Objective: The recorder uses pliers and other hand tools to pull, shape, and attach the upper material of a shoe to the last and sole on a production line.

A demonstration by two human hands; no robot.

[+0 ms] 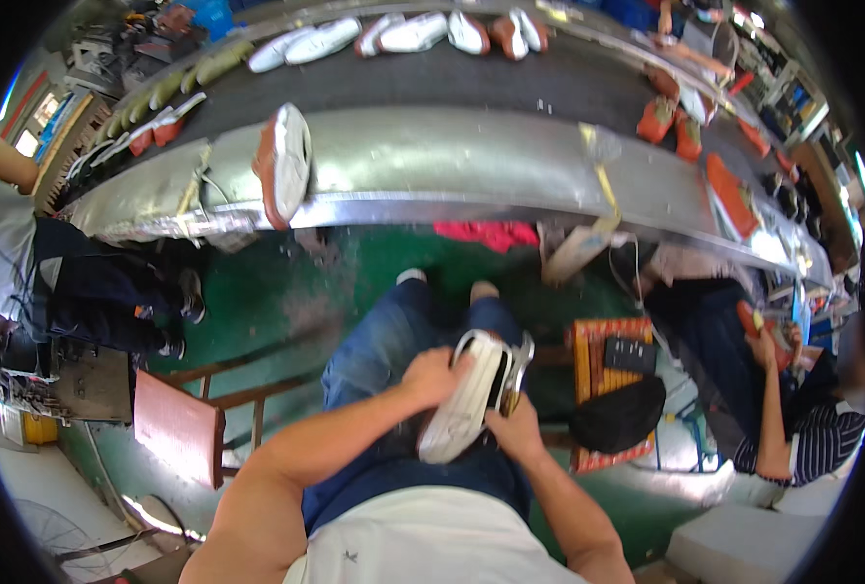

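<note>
A white shoe (pixel 463 399) rests over my lap, its dark opening facing right. My left hand (pixel 437 378) is closed on the shoe's left edge, thumb across the upper. On the other side, my right hand (pixel 517 428) is closed around the lower part of a silver metal tool (pixel 522 362) that looks like pincers; its thumb is against the shoe's edge. The tool lies along the shoe's right side, and where its jaws meet the shoe cannot be made out. Another white shoe with a brown sole (pixel 292 165) lies on its side on the metal ledge ahead.
Beyond the metal ledge (pixel 432 161) runs a dark conveyor belt (pixel 403 83) bearing white, green and orange shoes. At my right is a stool with a patterned top (pixel 581 341) and a black pad (pixel 617 416). A brown seat (pixel 179 428) stands left. Co-workers are on both sides; the right one holds an orange shoe (pixel 752 319).
</note>
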